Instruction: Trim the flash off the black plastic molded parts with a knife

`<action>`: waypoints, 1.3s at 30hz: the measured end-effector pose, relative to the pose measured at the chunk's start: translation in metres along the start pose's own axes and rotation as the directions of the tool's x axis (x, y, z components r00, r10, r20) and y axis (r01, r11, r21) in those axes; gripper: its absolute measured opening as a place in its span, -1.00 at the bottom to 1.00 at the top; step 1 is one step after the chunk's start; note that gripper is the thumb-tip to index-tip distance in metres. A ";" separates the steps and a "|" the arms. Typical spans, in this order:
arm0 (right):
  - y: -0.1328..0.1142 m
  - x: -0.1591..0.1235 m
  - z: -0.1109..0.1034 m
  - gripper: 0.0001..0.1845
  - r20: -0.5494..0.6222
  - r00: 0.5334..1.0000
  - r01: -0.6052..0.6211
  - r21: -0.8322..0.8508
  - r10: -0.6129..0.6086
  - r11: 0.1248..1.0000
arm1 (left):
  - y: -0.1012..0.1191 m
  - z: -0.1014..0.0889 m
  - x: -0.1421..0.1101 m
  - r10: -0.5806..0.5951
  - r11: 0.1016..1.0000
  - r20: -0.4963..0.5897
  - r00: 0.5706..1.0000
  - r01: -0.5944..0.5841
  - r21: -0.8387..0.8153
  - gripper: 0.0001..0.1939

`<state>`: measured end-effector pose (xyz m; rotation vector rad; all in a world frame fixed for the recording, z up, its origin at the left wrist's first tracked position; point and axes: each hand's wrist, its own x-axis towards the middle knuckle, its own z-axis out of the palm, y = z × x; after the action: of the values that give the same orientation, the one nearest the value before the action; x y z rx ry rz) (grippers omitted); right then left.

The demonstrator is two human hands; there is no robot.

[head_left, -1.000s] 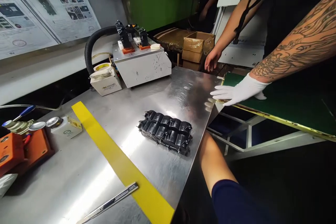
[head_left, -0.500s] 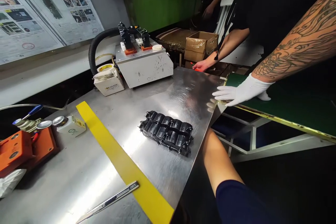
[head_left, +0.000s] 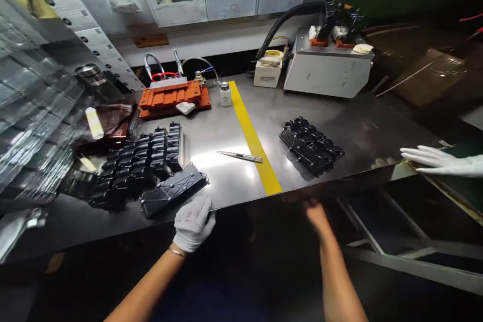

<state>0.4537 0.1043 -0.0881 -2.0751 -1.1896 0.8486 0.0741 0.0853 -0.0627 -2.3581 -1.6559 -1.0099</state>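
My left hand (head_left: pixel 193 222), in a white glove, rests at the front edge of the metal table (head_left: pixel 211 188) with its fingers bent over the surface and the thumb apart. Just beyond its fingertips lies a flat-topped black plastic part (head_left: pixel 171 191); I cannot tell whether they touch. My bare right hand (head_left: pixel 315 212) is dark and blurred at the table's front edge, its fingers hard to make out. Above it on the tabletop sits a ribbed black plastic part (head_left: pixel 311 145). A slim metal craft knife (head_left: pixel 241 156) lies partly over the yellow strip (head_left: pixel 247 131).
Several black parts (head_left: pixel 141 163) stand in rows on the left, by stacked clear plastic trays (head_left: pixel 33 95). Behind are an orange fixture (head_left: pixel 171 96), a small white bottle (head_left: pixel 225 94) and a grey machine (head_left: pixel 320 70). Another person's white-gloved hand (head_left: pixel 445 161) reaches in from the right.
My view has swung left, bringing my gloved left hand and the rows of black parts into sight. My right hand now shows at the table edge. The other person's gloved hand stays at the right.
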 end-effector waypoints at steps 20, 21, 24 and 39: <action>-0.230 -0.026 0.122 -0.63 0.158 0.925 0.380 -0.356 -0.346 0.854 | -0.045 -0.104 0.077 -0.426 0.857 0.603 0.675 0.514 0.031 -0.09; -0.227 -0.031 0.121 -0.62 0.154 0.927 0.374 -0.339 -0.342 0.863 | -0.041 -0.104 0.072 -0.440 0.845 0.588 0.678 0.534 0.016 -0.09; -0.215 -0.054 0.114 -0.68 0.148 0.924 0.381 -0.245 -0.354 0.892 | -0.031 -0.107 0.060 -0.486 0.793 0.538 0.689 0.606 -0.060 -0.07; -0.151 -0.256 0.131 -0.35 0.185 0.847 0.327 0.558 -0.498 0.763 | 0.044 -0.111 -0.048 -0.275 -0.171 0.719 0.638 0.703 -0.690 -0.43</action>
<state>0.1757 -0.0358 0.0033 -1.2014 -1.3502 1.1567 0.0518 -0.0189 0.0096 -2.2923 -2.8147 -2.9611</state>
